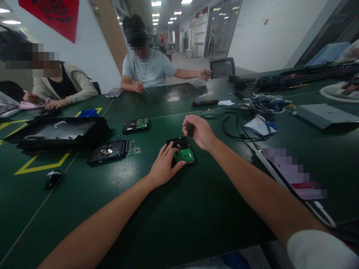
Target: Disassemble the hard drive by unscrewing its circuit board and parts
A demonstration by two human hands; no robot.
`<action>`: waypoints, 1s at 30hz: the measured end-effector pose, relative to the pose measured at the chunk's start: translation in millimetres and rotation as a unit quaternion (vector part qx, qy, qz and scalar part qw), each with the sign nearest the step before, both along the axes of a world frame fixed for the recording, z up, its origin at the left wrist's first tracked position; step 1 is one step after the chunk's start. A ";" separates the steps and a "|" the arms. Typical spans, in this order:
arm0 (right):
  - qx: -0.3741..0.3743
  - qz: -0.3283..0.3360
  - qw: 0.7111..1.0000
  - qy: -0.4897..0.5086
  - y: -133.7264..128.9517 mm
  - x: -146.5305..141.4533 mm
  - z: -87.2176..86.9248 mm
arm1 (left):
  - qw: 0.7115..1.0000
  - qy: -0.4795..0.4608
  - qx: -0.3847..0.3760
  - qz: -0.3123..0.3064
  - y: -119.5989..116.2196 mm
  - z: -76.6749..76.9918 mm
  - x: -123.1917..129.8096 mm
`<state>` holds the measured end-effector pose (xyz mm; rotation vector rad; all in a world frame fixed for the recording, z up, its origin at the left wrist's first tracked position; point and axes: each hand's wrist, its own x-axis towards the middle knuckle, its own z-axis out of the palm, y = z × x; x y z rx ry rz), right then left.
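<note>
Green-and-black hard drive [187,154], one: lying flat on the dark green tabletop [157,224] at centre, a glossy circuit board covering its near half. Its left side is partly hiding beneath the left hand [166,167], whose fingers are spreading over the casing while the thumb is resting along the near edge; whether they are clamping or merely pressing, I cannot tell.

Right hand [202,131], one: closing around a dark tool handle [190,129], mostly hiding it; a thin shaft is pointing down towards the drive, its tip too small to make out.

Second drive [136,126], black with green board: lying farther off, to the left.

Third drive [106,152], dark, rounded casing: lying nearer, a loose-looking bare board [133,148] jutting from its right end.

Shallow black tray [56,131], smooth interior: standing at far left.

Grey metal box [328,115], flat-topped: sitting at right, near coiled cables [267,102], tangling too densely to separate.

Flat device [293,175]: lying beside the right forearm, its screen blurring into blocks.
</note>
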<state>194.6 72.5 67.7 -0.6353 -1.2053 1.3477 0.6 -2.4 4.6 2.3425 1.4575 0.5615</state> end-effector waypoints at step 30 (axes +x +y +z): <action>0.007 -0.005 1.000 -0.002 -7.6 -1.5 4.4 | 1.000 -0.003 0.013 -0.009 -2.0 -0.4 0.2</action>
